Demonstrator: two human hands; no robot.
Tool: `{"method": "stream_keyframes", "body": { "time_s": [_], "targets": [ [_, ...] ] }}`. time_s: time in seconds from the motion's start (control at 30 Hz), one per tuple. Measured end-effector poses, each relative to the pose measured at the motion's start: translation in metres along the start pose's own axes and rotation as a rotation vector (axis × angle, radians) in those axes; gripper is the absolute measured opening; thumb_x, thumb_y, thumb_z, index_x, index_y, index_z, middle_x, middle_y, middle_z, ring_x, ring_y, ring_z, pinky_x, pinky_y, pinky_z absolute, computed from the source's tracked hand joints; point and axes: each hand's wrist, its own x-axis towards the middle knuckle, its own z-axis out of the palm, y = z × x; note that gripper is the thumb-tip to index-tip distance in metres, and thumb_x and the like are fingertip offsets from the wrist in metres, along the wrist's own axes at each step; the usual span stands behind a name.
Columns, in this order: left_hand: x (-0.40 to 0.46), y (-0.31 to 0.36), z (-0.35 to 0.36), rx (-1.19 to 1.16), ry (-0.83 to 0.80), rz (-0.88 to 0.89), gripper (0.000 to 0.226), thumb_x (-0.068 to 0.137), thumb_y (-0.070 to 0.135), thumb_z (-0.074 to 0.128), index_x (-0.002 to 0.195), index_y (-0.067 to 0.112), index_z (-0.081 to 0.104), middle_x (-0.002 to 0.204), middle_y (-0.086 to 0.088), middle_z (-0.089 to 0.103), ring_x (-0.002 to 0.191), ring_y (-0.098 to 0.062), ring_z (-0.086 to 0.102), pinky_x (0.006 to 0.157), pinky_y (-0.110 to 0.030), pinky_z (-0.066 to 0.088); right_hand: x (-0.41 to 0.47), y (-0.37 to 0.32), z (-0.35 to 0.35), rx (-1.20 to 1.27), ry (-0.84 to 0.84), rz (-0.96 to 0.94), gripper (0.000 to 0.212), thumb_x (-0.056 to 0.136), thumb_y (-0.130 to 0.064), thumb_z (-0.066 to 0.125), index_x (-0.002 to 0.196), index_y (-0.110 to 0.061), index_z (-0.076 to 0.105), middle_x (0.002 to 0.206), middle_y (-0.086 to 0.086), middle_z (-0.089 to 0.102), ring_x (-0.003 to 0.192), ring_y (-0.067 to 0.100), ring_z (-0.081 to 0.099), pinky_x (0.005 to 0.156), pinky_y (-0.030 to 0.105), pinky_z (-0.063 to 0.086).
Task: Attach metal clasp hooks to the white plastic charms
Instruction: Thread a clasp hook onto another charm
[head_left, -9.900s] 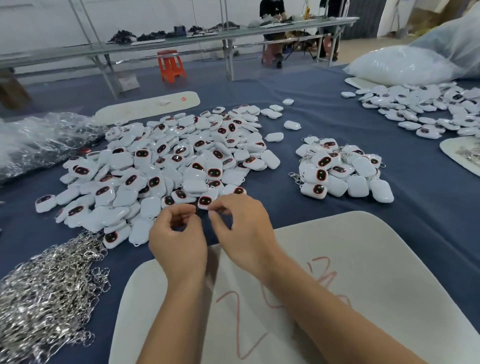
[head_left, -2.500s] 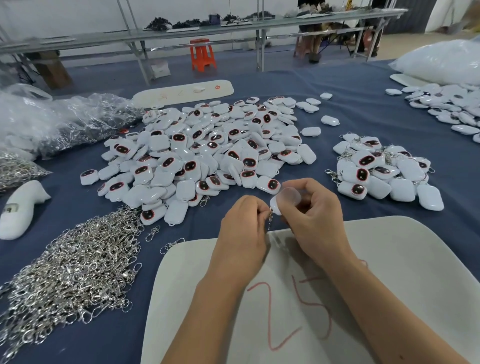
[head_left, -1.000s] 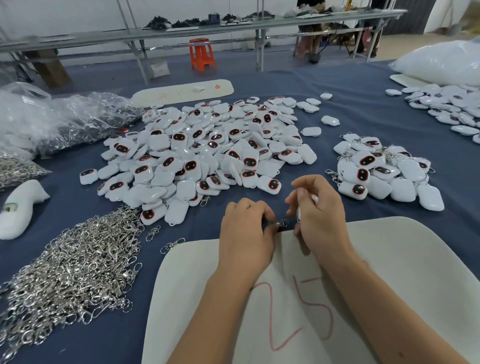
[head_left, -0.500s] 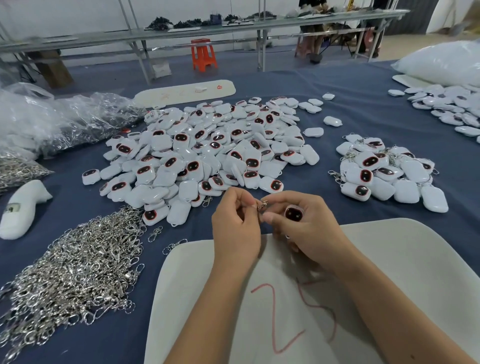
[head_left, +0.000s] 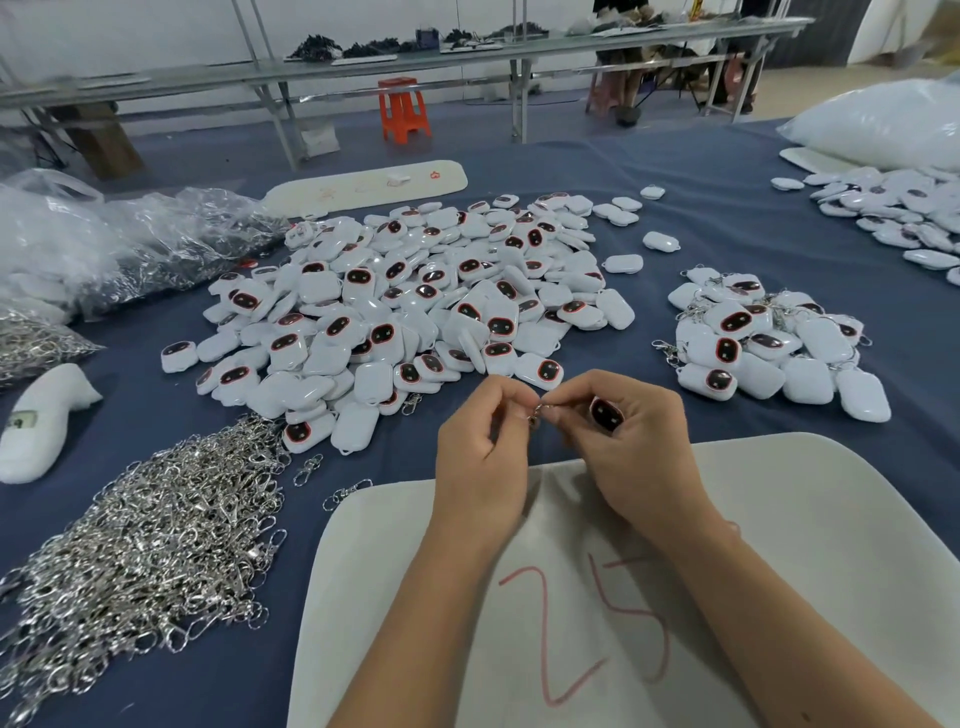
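Both hands meet just above the near edge of the surface, over the far rim of a white board (head_left: 779, 519) marked with a red number. On the right hand (head_left: 631, 447) the grip is closed round one white charm (head_left: 605, 413), its dark red-rimmed face turned up between curled fingers. On the left hand (head_left: 480, 452) the grip pinches a small metal clasp hook (head_left: 536, 413) between thumb and forefinger, held right against the charm's end. Whether the hook has gone through the charm's loop is too small to tell; I judge this the threading step.

Unfinished charms lie in a large pile (head_left: 415, 312) at the middle of the surface. A smaller heap (head_left: 769, 343), with hooks showing among the charms, sits toward the right edge. Loose hooks form a silver heap (head_left: 145, 561) at the near left corner.

Risks from here, as I judge them:
- The hook is tiny and smooth, so a slack pinch could let it slip and drop onto the board or blue cloth.
- The loop is small, so a misaligned clasp may close beside it, leaving the charm unattached though it looks done.
- Forcing the clasp at an angle could strain the plastic loop.
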Motion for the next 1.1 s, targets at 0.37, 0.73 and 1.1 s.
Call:
{"method": "stream_keyframes", "body": {
  "time_s": [0.37,0.73,1.1],
  "targets": [
    [0.0036,-0.0044,-0.0064,0.253,0.046,0.243,0.009,0.091,0.015,0.064,0.085,0.022,0.067,0.083,0.012,0.066,0.083,-0.012,0.063,0.070,-0.020,0.047,0.0000,0.0003,0.0002,-0.081,0.006,-0.049,0.013,0.088,-0.004,0.081,0.091,-0.017,0.081,0.079,-0.011,0.076,0.072,0.010,0.069,0.071,0.022,0.054],
    [0.0015,-0.0041,-0.0001,0.245,0.066,0.245,0.008,0.090,0.015,0.064,0.088,0.022,0.068,0.088,0.011,0.066,0.087,-0.012,0.063,0.066,-0.019,0.047,0.0010,-0.0006,-0.0008,0.008,-0.007,-0.007,0.021,0.094,-0.002,0.072,0.085,-0.020,0.072,0.069,-0.007,0.067,0.060,0.008,0.062,0.062,0.019,0.050],
    [0.0014,-0.0024,-0.0019,0.238,0.139,0.209,0.020,0.082,0.011,0.076,0.078,0.027,0.066,0.080,0.011,0.063,0.079,-0.012,0.062,0.061,-0.012,0.043,0.0002,-0.0010,0.0021,-0.280,-0.011,-0.335,0.014,0.095,0.007,0.066,0.091,-0.007,0.069,0.088,-0.004,0.062,0.072,0.013,0.057,0.065,0.031,0.048]
  ]
}}
